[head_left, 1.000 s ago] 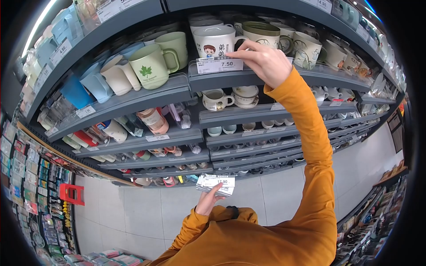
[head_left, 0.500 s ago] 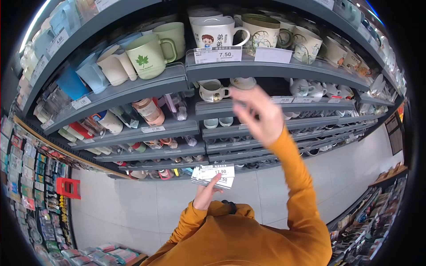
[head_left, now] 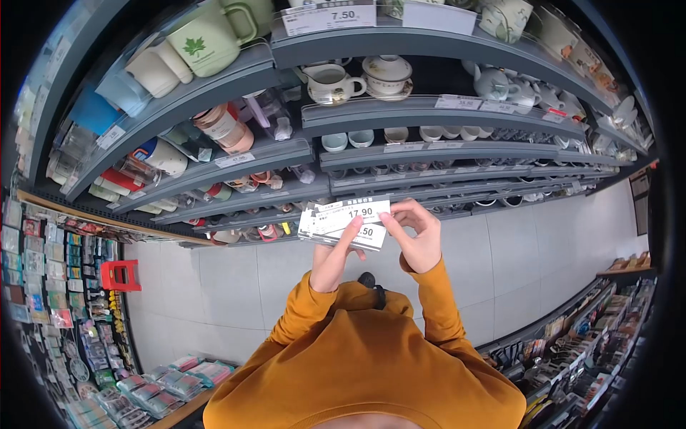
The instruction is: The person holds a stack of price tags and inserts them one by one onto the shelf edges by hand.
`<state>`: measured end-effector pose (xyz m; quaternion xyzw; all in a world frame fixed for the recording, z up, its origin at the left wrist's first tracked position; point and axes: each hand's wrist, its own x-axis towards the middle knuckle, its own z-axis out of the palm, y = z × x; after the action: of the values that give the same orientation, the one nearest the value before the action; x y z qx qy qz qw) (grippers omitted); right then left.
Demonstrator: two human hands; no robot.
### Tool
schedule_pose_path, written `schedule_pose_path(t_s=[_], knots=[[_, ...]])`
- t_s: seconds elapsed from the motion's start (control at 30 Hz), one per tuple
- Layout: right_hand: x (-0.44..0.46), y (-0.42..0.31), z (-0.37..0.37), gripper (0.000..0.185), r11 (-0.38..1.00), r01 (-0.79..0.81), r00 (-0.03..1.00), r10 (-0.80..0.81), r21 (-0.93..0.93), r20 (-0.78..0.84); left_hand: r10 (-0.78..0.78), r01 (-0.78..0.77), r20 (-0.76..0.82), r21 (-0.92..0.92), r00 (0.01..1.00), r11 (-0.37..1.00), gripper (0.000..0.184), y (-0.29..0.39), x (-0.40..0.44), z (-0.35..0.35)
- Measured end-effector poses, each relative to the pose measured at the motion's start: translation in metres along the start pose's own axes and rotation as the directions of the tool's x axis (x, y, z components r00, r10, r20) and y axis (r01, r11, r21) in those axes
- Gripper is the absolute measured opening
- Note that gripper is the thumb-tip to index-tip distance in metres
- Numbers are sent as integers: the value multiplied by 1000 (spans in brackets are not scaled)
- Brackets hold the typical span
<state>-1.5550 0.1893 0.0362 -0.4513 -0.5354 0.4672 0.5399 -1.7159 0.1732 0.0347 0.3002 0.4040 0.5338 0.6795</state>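
Note:
My left hand [head_left: 334, 259] holds a stack of white price labels [head_left: 330, 222], its thumb on the front of them. The top label reads 17.90, and one below it ends in .50. My right hand [head_left: 418, 236] pinches the right edge of the top label between thumb and forefinger. Ahead on the shelf, a 7.50 label [head_left: 330, 19] sits in the edge strip beside a blank white card [head_left: 439, 17]. Below them stand a floral creamer [head_left: 330, 86] and a lidded bowl [head_left: 386, 74].
A green leaf mug [head_left: 206, 43] stands on the upper left shelf, and teapots [head_left: 491, 83] are at the right. A red stool [head_left: 121, 275] is on the floor at the left. Packaged goods [head_left: 161, 393] lie at the lower left, with more racks at the lower right.
My right hand has come down from the 7.50 label to the stack and closed on the top label. The stack has moved up in view as the view tilted down.

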Motion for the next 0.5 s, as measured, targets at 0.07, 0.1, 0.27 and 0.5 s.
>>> schedule_pose_path(t_s=[0.07, 0.1, 0.27, 0.5], knots=[[-4, 3, -5, 11, 1000, 8, 999, -7, 15, -34, 1, -2, 52, 14, 999, 1000, 23, -7, 1, 0], [-6, 3, -8, 11, 1000, -3, 998, 5, 27, -57, 1, -3, 79, 21, 997, 1000, 24, -9, 2, 0], [-17, 6, -20, 10, 998, -20, 985, 31, 66, -169, -28, 39, 169, -60, 985, 997, 29, -11, 1, 7], [-26, 8, -32, 9, 993, -49, 974, 71, 107, -217, -77, 69, 113, 76, 991, 995, 29, -11, 1, 21]])
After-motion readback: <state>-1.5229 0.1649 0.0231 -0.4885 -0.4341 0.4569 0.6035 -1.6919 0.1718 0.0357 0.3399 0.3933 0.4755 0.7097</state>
